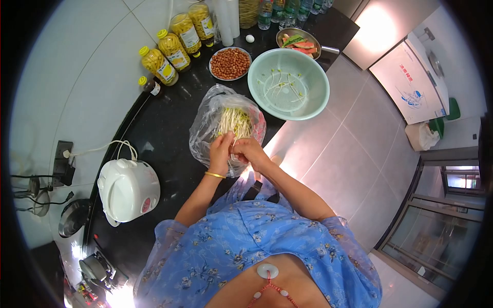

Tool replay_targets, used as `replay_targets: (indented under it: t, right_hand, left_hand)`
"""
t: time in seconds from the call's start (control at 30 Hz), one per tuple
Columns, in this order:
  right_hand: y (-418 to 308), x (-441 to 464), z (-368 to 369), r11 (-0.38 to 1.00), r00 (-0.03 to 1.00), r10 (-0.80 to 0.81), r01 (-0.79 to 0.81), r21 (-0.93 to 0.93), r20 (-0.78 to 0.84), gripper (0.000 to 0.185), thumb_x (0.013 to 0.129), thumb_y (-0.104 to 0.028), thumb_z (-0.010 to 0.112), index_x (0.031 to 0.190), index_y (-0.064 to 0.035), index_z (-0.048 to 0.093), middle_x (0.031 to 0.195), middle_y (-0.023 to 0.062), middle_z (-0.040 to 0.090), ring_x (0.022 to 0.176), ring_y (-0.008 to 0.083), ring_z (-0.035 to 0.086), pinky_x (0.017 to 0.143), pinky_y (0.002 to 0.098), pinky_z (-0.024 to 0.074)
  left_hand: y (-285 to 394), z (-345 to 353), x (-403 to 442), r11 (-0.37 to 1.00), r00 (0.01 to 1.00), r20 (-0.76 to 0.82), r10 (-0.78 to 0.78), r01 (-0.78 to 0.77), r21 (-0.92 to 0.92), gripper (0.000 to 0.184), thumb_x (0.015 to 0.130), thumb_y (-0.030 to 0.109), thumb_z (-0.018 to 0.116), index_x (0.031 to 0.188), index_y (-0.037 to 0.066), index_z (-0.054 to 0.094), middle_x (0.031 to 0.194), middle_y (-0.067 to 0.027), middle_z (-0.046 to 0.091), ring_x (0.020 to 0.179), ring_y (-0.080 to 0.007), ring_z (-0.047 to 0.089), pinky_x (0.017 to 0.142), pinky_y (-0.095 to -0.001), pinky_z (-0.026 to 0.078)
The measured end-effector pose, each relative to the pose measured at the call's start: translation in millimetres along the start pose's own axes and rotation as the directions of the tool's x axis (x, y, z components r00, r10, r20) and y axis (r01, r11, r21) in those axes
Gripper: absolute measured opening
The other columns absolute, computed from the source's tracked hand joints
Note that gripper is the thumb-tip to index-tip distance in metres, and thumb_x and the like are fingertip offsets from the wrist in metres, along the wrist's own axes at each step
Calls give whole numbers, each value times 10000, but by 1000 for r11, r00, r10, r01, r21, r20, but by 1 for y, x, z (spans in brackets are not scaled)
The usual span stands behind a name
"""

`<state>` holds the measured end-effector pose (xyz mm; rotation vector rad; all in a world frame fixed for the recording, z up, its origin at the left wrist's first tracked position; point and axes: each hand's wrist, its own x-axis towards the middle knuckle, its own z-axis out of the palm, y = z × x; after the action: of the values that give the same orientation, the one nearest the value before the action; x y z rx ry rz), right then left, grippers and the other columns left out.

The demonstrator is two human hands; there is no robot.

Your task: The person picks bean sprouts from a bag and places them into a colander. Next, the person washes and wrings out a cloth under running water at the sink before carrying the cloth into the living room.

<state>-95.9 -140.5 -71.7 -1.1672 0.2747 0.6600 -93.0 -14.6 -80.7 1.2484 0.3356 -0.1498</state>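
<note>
Both L hand [221, 153] & R hand [249, 149] part-curled at sprouts [235, 121] in bag [203, 122], exact hold unclear, prob. mid-sort; next calls for gentle pinch.

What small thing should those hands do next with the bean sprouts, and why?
I'd probably move a few bean sprouts from the plastic bag into the pale green basin. The left hand and right hand are together at the bunch, the bag is open, and the nearby basin holds only some loose sprouts, leaving room.
</note>
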Motion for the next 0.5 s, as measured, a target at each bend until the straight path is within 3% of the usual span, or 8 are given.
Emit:
replay_targets:
  t: [0.07, 0.1, 0.17, 0.23, 0.3, 0.4, 0.5]
  right_hand:
    - [-7, 2, -6, 996, 996, 4, 3, -86, 84, 71, 694, -86, 594, 642, -50, 563, 548, 24, 533, 402, 79, 420, 378, 205, 295]
    - [-10, 1, -8, 986, 986, 13, 15, -165, 168, 78, 686, -89, 577, 623, -53, 549, 543, 32, 539, 395, 81, 418, 376, 206, 300]
    - [-16, -4, -8, 988, 982, 52, -24, -154, 181, 83, 695, -92, 579, 632, -42, 559, 551, 56, 559, 384, 84, 429, 359, 204, 297]
    - [-18, -6, -11, 988, 977, 88, -60, -144, 194, 91, 705, -95, 580, 640, -32, 568, 559, 79, 579, 373, 86, 439, 341, 202, 295]
    - [-15, -7, -16, 990, 975, 119, -132, 53, 190, 61, 722, -76, 575, 698, -21, 583, 586, 105, 597, 365, 82, 432, 345, 197, 296]
    - [-13, -6, -23, 991, 971, 98, -116, 71, 220, 70, 737, -46, 582, 798, -14, 578, 615, 89, 590, 390, 77, 425, 356, 206, 287]
    - [-13, -3, -27, 994, 971, 76, -93, 64, 228, 44, 735, -25, 577, 776, -9, 577, 640, 98, 597, 396, 72, 423, 355, 204, 275]
  left_hand:
    - [23, 3, -1, 940, 933, 118, -339, 340, 8, 130, 820, 138, 613, 879, 22, 603, 671, 37, 519, 510, -18, 423, 422, -174, 296]
    - [20, -2, 4, 940, 934, 116, -339, 341, 3, 130, 820, 138, 613, 879, 22, 603, 671, 37, 519, 510, -18, 423, 422, -174, 296]
    - [10, -12, 15, 935, 891, 289, -350, 349, 57, 171, 842, 194, 594, 916, 40, 593, 671, 35, 528, 495, -20, 403, 400, -166, 259]
    - [15, -11, 17, 939, 905, 272, -327, 344, -17, 141, 832, 161, 601, 907, 41, 595, 687, 35, 530, 481, -9, 381, 393, -162, 252]
    - [20, -9, 19, 938, 918, 254, -305, 336, -86, 115, 823, 128, 609, 897, 42, 597, 703, 35, 532, 466, 1, 359, 387, -159, 246]
    - [25, -9, 24, 948, 931, 266, -250, 291, -128, 120, 832, 137, 606, 903, 41, 591, 717, 28, 536, 475, -1, 366, 392, -155, 250]
    - [33, -7, 27, 951, 944, 212, -251, 281, -127, 138, 853, 159, 590, 907, 32, 587, 715, 16, 530, 490, -9, 373, 396, -156, 257]
